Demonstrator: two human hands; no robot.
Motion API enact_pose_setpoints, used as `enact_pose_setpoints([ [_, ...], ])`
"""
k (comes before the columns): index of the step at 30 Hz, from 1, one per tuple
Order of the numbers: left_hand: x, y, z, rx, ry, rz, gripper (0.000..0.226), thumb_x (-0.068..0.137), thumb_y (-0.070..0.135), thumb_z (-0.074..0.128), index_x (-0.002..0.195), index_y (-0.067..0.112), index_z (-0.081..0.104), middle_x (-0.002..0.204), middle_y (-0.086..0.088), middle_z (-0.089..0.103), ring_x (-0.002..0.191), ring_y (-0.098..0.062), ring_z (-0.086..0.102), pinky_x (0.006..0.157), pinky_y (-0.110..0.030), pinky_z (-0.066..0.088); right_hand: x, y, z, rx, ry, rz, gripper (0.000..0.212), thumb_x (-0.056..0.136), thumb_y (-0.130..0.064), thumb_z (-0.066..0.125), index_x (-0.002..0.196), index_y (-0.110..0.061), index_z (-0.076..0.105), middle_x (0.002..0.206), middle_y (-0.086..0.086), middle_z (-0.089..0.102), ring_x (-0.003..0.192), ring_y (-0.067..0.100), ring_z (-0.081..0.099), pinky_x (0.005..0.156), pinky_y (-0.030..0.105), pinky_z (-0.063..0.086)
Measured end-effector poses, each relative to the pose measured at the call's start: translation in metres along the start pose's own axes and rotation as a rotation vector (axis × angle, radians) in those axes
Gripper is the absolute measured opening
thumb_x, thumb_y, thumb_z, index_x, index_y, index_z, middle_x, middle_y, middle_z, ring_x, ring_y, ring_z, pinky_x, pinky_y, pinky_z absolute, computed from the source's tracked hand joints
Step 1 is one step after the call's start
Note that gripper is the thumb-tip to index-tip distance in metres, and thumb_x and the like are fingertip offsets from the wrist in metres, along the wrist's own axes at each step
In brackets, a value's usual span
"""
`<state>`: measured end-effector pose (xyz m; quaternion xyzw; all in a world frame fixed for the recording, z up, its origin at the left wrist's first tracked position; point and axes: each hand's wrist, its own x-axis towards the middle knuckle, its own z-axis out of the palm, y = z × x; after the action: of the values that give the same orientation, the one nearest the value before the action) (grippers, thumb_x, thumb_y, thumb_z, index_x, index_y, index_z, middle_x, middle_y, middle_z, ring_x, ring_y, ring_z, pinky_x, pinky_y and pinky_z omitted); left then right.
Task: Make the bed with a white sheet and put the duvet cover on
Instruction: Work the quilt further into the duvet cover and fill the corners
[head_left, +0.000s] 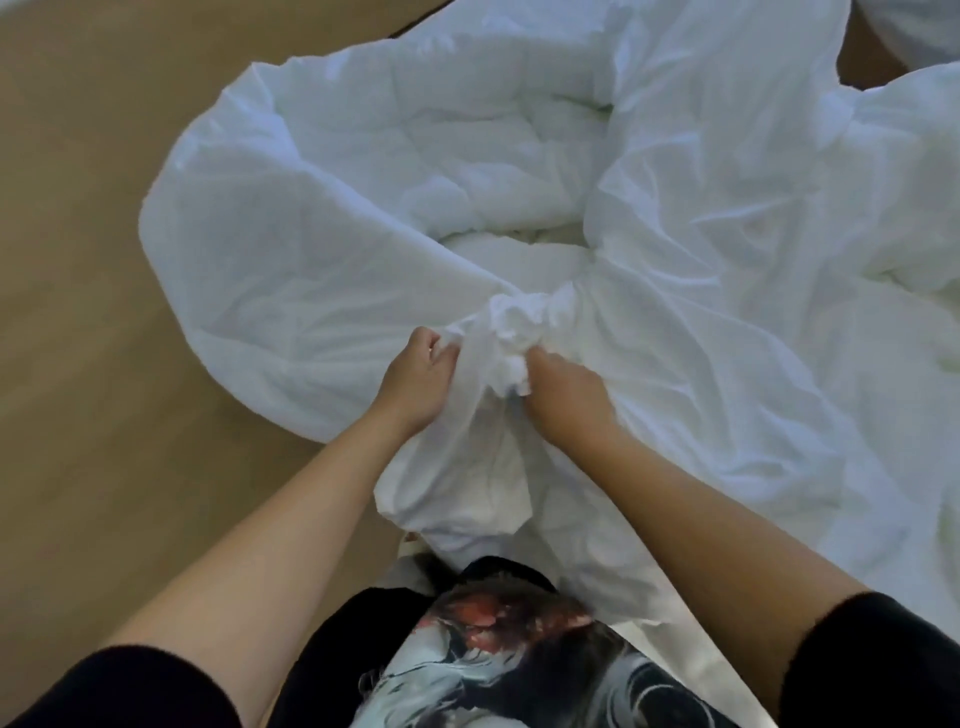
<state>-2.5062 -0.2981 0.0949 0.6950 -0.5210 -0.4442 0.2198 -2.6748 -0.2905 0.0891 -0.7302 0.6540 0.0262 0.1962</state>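
Looking down past a printed shirt (519, 654) and black sleeves (883, 665), with both bare forearms reaching forward. Letting a loose length of the white duvet cover (291, 270) hang from the hands toward the body, just above the shirt.

Pinching a fold of that thin fabric in the left hand (415, 382), curling the fingers (439, 349) round it. Clutching a bunched wad (511, 325) of the same cloth in the right hand (563, 397), clenching on it and burying the fingertips in its creases, out of sight. Keeping the two hands close side by side, the wad sitting between and just beyond them.

Farther out, fanning away from the wad in big crumpled folds to left and right. Opening in the middle on a hollow and showing the quilted duvet (493, 156) lying inside it, wrapped round by the cover. Resting, on the left, on a tan wooden floor (78, 249); running out of view at the far right edge.
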Motion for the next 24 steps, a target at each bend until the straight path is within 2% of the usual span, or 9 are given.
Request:
enact_pose_setpoints([
  [2,0.003,0.007,0.005,0.086,0.129,0.07,0.03,0.099,0.038,0.037,0.086,0.012,0.038,0.068,0.003,0.045,0.066,-0.022,0.045,0.055,-0.033,0.03,-0.006,-0.012,-0.03,0.058,0.053,-0.08,0.009,0.089,-0.024,0.043,0.087,-0.015,0.04,0.077,0.002,0.051,0.066,0.026,0.048,0.057,0.032,0.031],
  [5,0.02,0.012,-0.015,0.412,0.289,0.222,0.031,0.1,0.039,0.031,0.092,0.01,0.039,0.071,-0.008,0.056,0.068,-0.034,0.053,0.055,-0.034,0.027,-0.039,0.011,-0.085,0.159,0.17,-0.085,0.015,0.085,-0.03,0.049,0.074,-0.02,0.045,0.07,0.004,0.055,0.07,0.032,0.055,0.056,0.032,0.035],
  [7,0.033,0.005,-0.045,0.572,0.345,0.155,0.032,0.099,0.038,0.033,0.098,0.007,0.04,0.09,-0.025,0.062,0.083,-0.042,0.059,0.063,-0.038,0.033,-0.074,0.058,-0.117,0.227,0.291,-0.019,0.024,0.076,-0.044,0.048,0.067,-0.022,0.048,0.069,0.007,0.059,0.074,0.034,0.06,0.06,0.034,0.039],
  [9,0.04,0.005,-0.056,0.682,0.296,0.159,0.031,0.097,0.039,0.038,0.093,0.008,0.038,0.092,-0.026,0.063,0.083,-0.041,0.059,0.063,-0.038,0.034,-0.106,0.115,-0.134,0.225,0.364,0.136,0.034,0.066,-0.056,0.04,0.064,-0.022,0.047,0.067,0.01,0.059,0.074,0.035,0.062,0.061,0.036,0.04],
  [12,0.048,0.039,-0.016,0.699,0.12,0.248,0.03,0.095,0.04,0.04,0.084,0.012,0.037,0.088,-0.02,0.062,0.075,-0.036,0.056,0.058,-0.034,0.032,-0.124,0.172,-0.118,0.067,0.257,0.39,0.041,0.069,-0.051,0.045,0.078,-0.011,0.054,0.082,0.02,0.064,0.081,0.04,0.06,0.063,0.035,0.033],
  [14,0.05,0.057,0.01,0.585,0.031,0.136,0.033,0.094,0.044,0.037,0.08,0.014,0.04,0.096,-0.017,0.061,0.086,-0.035,0.057,0.063,-0.034,0.035,-0.121,0.184,-0.097,0.022,0.182,0.42,0.027,0.083,-0.035,0.052,0.084,-0.008,0.052,0.087,0.018,0.062,0.083,0.038,0.058,0.063,0.035,0.033],
  [17,0.051,0.057,0.024,0.412,-0.118,-0.032,0.041,0.093,0.047,0.037,0.096,0.011,0.056,0.11,-0.015,0.06,0.1,-0.034,0.057,0.078,-0.037,0.043,-0.11,0.178,-0.081,-0.005,0.159,0.419,0.017,0.085,-0.021,0.056,0.092,-0.006,0.05,0.09,0.013,0.053,0.089,0.037,0.053,0.066,0.036,0.038],
  [20,0.043,0.058,0.026,0.361,-0.277,-0.039,0.037,0.076,0.046,0.051,0.078,0.01,0.056,0.093,-0.014,0.06,0.085,-0.031,0.056,0.073,-0.036,0.043,-0.103,0.153,-0.078,-0.276,0.073,0.503,0.049,0.088,-0.028,0.053,0.128,-0.005,0.037,0.12,0.02,0.042,0.112,0.038,0.04,0.089,0.046,0.035],
  [24,0.039,0.082,0.03,0.316,-0.287,0.039,0.028,0.076,0.019,0.062,0.057,0.014,0.042,0.062,-0.002,0.041,0.055,-0.019,0.037,0.05,-0.027,0.027,-0.085,0.082,-0.063,-0.319,0.052,0.193,0.097,0.075,-0.037,0.062,0.147,-0.009,0.003,0.146,0.02,0.019,0.136,0.037,0.017,0.112,0.05,0.01],
])
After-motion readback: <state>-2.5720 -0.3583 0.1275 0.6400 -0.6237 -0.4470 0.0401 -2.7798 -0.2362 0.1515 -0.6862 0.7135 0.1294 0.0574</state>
